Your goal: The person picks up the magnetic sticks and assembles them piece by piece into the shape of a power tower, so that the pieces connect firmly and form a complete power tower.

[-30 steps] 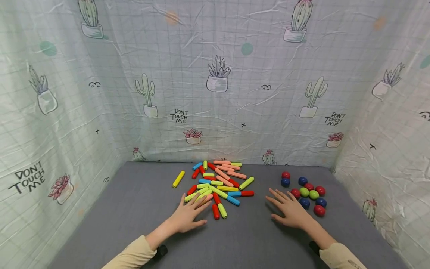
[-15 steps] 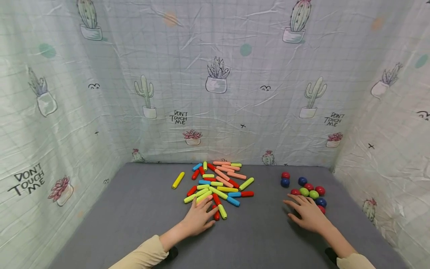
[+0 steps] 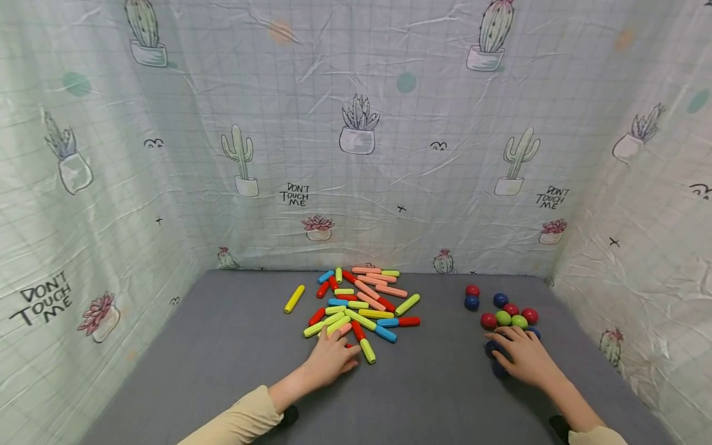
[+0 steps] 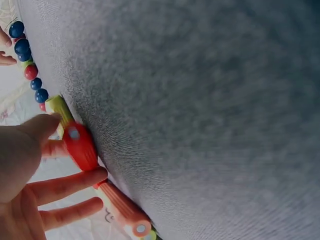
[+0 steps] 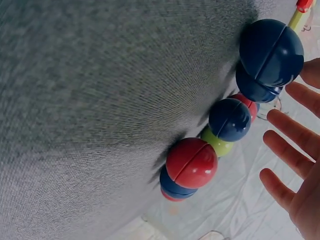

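Observation:
Short ribbed sticks in yellow, green, blue, red and pink lie in a loose group mid-table. My left hand (image 3: 328, 358) is at the group's near edge. In the left wrist view its thumb and index finger pinch a short red stick (image 4: 80, 145), blurred; the head view mostly hides it. My right hand (image 3: 525, 358) hovers palm down over the near side of the ball cluster. A dark blue ball (image 5: 271, 52) meets its thumb and index tips, with another blue ball (image 5: 257, 86) just behind. The other fingers are spread, touching nothing.
More red, blue and green balls (image 3: 503, 318) sit beyond the right hand. A single yellow stick (image 3: 295, 298) lies apart at left. Cactus-printed cloth (image 3: 356, 210) walls the grey tabletop (image 3: 222, 346) at the back and sides.
My left hand has drawn in and closed over the red stick, which shifted slightly left. My right hand has moved right onto the balls, and two blue balls have moved nearer and left.

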The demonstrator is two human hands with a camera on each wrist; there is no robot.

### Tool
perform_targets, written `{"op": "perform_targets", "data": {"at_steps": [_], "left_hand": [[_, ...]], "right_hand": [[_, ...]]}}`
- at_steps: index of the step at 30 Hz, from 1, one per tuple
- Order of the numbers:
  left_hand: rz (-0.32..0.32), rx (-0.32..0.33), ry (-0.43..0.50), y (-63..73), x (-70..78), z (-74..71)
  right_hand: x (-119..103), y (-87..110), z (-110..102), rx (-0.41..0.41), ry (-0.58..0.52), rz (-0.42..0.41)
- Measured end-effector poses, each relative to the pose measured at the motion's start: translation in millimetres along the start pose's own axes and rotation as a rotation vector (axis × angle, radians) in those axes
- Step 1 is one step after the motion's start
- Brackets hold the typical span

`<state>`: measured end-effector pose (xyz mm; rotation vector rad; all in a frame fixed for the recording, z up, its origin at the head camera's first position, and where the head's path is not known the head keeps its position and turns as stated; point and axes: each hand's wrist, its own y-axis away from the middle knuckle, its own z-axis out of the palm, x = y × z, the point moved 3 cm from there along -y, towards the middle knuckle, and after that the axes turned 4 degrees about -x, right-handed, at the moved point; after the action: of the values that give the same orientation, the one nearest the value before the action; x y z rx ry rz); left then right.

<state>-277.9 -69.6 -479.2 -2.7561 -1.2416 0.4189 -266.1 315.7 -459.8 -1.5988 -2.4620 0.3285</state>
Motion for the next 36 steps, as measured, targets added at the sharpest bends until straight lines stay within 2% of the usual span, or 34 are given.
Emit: {"op": "perform_targets", "data": {"at_steps": [9, 14, 19, 24, 30, 36], "left_hand": [[-0.034, -0.073, -0.054, 3.6, -2.6, -1.4], [-0.005, -0.052, -0.068, 3.0, 1.9, -5.8], [0.066, 0.045, -0.073, -2.9, 17.3, -16.9], [0.143, 0.126, -0.098, -15.2, 38.4, -24.2], [0.217, 0.122, -0.101, -34.8, 60.3, -16.6], [0.231, 0.094, -0.136, -49.0, 71.0, -2.3]], "right_hand": [[4.4, 0.7, 1.7, -0.003, 0.017, 0.0], [4.4, -1.0, 3.2, -0.027, 0.033, 0.0], [2.4, -4.3, 4.2, -0.048, 0.023, -0.001], [-1.1, -10.3, 4.5, -0.046, 0.029, -0.027], [-6.0, -17.6, 5.6, -0.067, 0.036, -0.058], [-7.7, -20.5, 7.8, -0.145, 0.07, -0.04]]}}
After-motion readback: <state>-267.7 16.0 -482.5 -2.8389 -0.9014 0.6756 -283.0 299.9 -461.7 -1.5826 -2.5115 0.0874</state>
